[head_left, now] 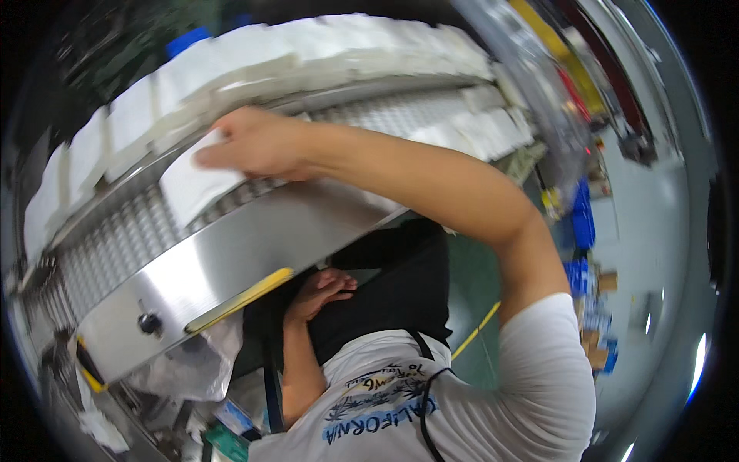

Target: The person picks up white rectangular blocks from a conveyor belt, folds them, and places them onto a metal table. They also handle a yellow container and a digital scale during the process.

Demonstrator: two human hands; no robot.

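Observation:
My right hand (257, 144) reaches across a conveyor of small metal rollers (121, 239) and pinches a white flat piece (196, 179), perhaps folded paper or cloth, between thumb and fingers. The hand is blurred. Behind it runs a long curved row of white stacks (340, 43). More white pieces (473, 133) lie on the conveyor beyond my right forearm. My left hand (323, 291) is low by my lap, below the metal edge, with its fingers a little apart and nothing visible in it.
A smooth metal ledge (225, 248) with a black knob (149, 323) and a yellow strip (248, 297) borders the conveyor on my side. A clear plastic bag (202, 361) hangs below it. Blue bins (583, 216) and cardboard boxes (592, 343) stand off to the right.

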